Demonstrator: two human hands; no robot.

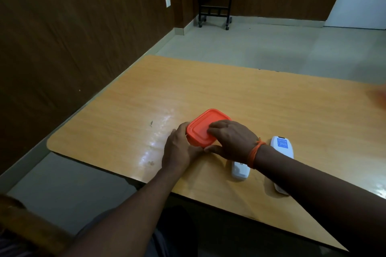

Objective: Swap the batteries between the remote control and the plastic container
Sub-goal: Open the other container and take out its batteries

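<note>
A small square plastic container with an orange lid (203, 126) stands on the wooden table (271, 106), lid on. My left hand (179, 148) clasps its near left side. My right hand (231, 141) lies over the lid, fingers on top and thumb at the near edge. A white remote control (282, 146) with a blue label lies face down to the right, partly under my right forearm. A second white piece (240, 171), perhaps another remote or a cover, lies beneath my right wrist. No batteries are visible.
The table's near edge runs diagonally below my arms, its left edge close to the container. A black wheeled stand (215, 0) is against the far brown wall. A wooden chair part (25, 221) shows at lower left.
</note>
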